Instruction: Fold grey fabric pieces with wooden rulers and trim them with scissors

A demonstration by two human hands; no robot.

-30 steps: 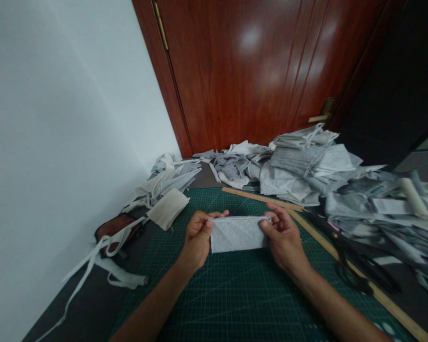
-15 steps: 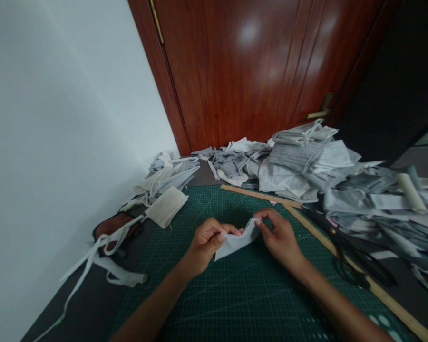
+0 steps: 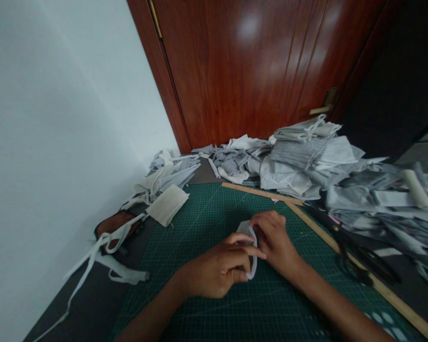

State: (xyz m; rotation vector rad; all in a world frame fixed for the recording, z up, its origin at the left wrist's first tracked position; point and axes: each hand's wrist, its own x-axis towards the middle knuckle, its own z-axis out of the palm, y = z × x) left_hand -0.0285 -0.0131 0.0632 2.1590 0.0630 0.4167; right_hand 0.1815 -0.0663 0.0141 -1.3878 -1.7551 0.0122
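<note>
Head view is showing a pale grey folded cloth (image 3: 245, 228) bending over the green cutting mat (image 3: 207, 204), with the left hand (image 3: 219, 267) and right hand (image 3: 273, 240) both gripping it close together, while wooden rulers (image 3: 258, 191) are lying beyond and black scissors (image 3: 365, 279) are resting rightward.

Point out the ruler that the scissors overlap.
The right ruler, running to the lower right corner: the scissors cross it. The other ruler lies farther back, clear of them.
</note>
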